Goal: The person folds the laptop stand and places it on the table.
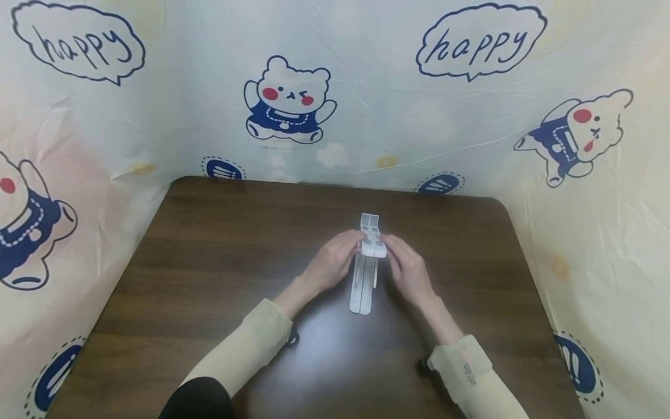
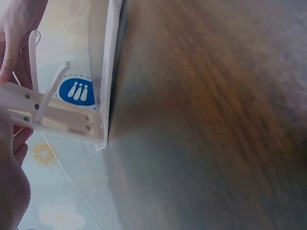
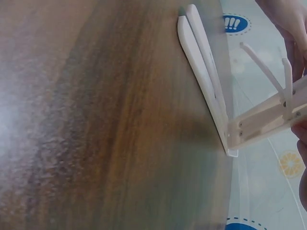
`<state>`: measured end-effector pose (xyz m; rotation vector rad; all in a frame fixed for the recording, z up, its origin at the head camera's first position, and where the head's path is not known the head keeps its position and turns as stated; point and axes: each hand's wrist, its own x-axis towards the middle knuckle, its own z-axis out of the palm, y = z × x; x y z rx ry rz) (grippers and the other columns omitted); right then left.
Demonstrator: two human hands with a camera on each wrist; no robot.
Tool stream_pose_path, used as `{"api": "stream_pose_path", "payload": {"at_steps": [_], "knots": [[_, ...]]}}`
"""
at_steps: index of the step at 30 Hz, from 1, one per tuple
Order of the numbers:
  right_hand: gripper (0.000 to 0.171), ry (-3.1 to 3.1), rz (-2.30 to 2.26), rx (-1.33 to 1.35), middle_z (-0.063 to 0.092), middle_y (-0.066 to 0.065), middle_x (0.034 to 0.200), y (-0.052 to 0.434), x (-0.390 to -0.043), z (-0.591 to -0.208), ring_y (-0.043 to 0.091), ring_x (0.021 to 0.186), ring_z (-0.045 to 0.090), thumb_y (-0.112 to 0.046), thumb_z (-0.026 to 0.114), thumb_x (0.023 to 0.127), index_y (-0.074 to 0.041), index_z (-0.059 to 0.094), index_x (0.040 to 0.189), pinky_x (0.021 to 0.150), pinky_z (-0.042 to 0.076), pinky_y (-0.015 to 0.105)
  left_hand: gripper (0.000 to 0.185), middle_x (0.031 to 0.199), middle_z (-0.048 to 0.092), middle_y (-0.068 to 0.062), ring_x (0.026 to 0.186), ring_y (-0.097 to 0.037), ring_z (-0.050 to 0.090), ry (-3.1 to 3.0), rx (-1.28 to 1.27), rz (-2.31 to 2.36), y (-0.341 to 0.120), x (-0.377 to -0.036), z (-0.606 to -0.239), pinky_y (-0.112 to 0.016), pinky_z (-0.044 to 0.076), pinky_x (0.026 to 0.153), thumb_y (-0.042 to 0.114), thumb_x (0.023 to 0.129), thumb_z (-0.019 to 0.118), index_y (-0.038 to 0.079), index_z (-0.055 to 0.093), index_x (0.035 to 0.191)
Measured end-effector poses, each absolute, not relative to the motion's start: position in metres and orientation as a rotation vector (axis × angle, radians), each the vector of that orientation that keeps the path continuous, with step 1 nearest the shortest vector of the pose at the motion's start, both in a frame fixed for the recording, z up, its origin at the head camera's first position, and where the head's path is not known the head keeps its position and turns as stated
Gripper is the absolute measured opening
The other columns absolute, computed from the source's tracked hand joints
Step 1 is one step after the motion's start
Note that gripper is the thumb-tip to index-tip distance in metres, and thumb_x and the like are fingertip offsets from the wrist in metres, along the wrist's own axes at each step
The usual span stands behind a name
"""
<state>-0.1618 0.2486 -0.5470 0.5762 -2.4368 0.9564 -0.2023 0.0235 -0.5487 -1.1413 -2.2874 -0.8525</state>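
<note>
From the head camera I saw both of my hands meeting at a white folding plastic stand (image 1: 368, 262) in the middle of the dark wooden table (image 1: 209, 262). The left hand (image 1: 335, 262) had its fingers curled round the left side of the stand's raised upper block, and the right hand (image 1: 405, 267) pinched the same block from the right, so both were closed on it. The stand's two long flat arms lay side by side on the tabletop, pointing back towards me, while its short upper part stood up between my fingertips.

The left wrist view showed the stand (image 2: 62, 112) from below the hand: the cross-piece with small screws, two thin prongs sticking out of it, and my fingers (image 2: 14, 43) pressed against its end. In the right wrist view, the stand (image 3: 216, 103) had its two long arms lying flat on the wood (their rounded tips close together), the hinged piece rising off them at an angle into my fingers (image 3: 288, 24).

A pale cloth with cartoon bears (image 1: 289, 102) and "happy" speech bubbles (image 1: 480, 41) walled in the table on three sides. Cream sleeves (image 1: 251, 343) covered both forearms.
</note>
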Motion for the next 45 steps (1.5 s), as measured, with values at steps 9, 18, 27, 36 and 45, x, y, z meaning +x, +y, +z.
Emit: {"api": "stream_pose_path", "payload": {"at_steps": [9, 18, 27, 36, 45], "knots": [[0.032, -2.431, 0.997, 0.566, 0.076, 0.023, 0.136, 0.249, -0.167, -0.544, 0.042, 0.129, 0.074, 0.006, 0.065, 0.106, 0.0, 0.072, 0.136, 0.111, 0.061, 0.055, 0.027, 0.132, 0.077, -0.023, 0.13, -0.039, 0.074, -2.304, -1.112, -0.882, 0.026, -0.207, -0.545, -0.049, 0.056, 0.12, 0.003, 0.107, 0.063, -0.004, 0.066, 0.133], [0.029, -2.441, 0.981, 0.57, 0.077, 0.022, 0.133, 0.25, -0.173, -0.539, 0.043, 0.127, 0.074, 0.005, 0.065, 0.106, 0.002, 0.073, 0.133, 0.112, 0.061, 0.055, 0.026, 0.133, 0.077, -0.024, 0.131, -0.039, 0.073, -2.339, -1.083, -0.919, 0.026, -0.21, -0.537, -0.048, 0.056, 0.121, 0.003, 0.108, 0.063, -0.004, 0.069, 0.132], [0.03, -2.445, 0.974, 0.581, 0.078, 0.023, 0.132, 0.251, -0.176, -0.534, 0.046, 0.128, 0.073, 0.008, 0.067, 0.103, 0.0, 0.074, 0.132, 0.112, 0.059, 0.06, 0.026, 0.132, 0.077, -0.025, 0.131, -0.04, 0.074, -2.356, -1.076, -0.915, 0.025, -0.212, -0.532, -0.049, 0.057, 0.119, 0.005, 0.108, 0.064, -0.004, 0.07, 0.132], [0.031, -2.466, 0.945, 0.585, 0.078, 0.021, 0.133, 0.252, -0.173, -0.531, 0.044, 0.129, 0.074, 0.005, 0.07, 0.103, -0.002, 0.075, 0.132, 0.112, 0.059, 0.06, 0.03, 0.134, 0.077, -0.023, 0.128, -0.041, 0.075, -2.373, -1.102, -0.895, 0.022, -0.215, -0.533, -0.05, 0.06, 0.115, 0.007, 0.108, 0.064, -0.003, 0.071, 0.135], [0.038, -2.423, 0.837, 0.556, 0.075, 0.022, 0.139, 0.247, -0.17, -0.534, 0.045, 0.13, 0.073, 0.005, 0.073, 0.101, 0.0, 0.074, 0.138, 0.111, 0.06, 0.057, 0.035, 0.14, 0.075, -0.024, 0.132, -0.037, 0.074, -2.236, -1.127, -0.747, 0.023, -0.217, -0.537, -0.044, 0.057, 0.119, 0.006, 0.105, 0.067, -0.005, 0.07, 0.139]]}}
